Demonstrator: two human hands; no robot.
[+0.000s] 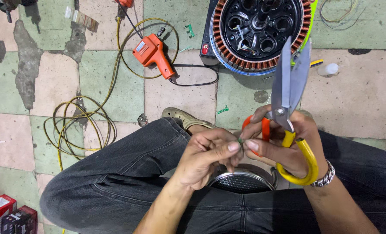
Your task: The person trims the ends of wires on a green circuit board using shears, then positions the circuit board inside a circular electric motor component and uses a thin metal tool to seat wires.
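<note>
Tin snips (288, 86), stiff and heavy-bladed, hang by their yellow loop in my right hand (284, 143), closed around it, while my left hand (210, 156) pinches a tiny, light green scrap (240, 140).

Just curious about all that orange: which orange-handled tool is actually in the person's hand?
The scissors, with one orange and one yellow handle loop, held blades-up in the right hand. The orange soldering gun lies untouched on the floor.

Matt steel snips (289, 82), glossy yellow plastic handle (307, 160), worn tiled floor (362, 86)
</note>
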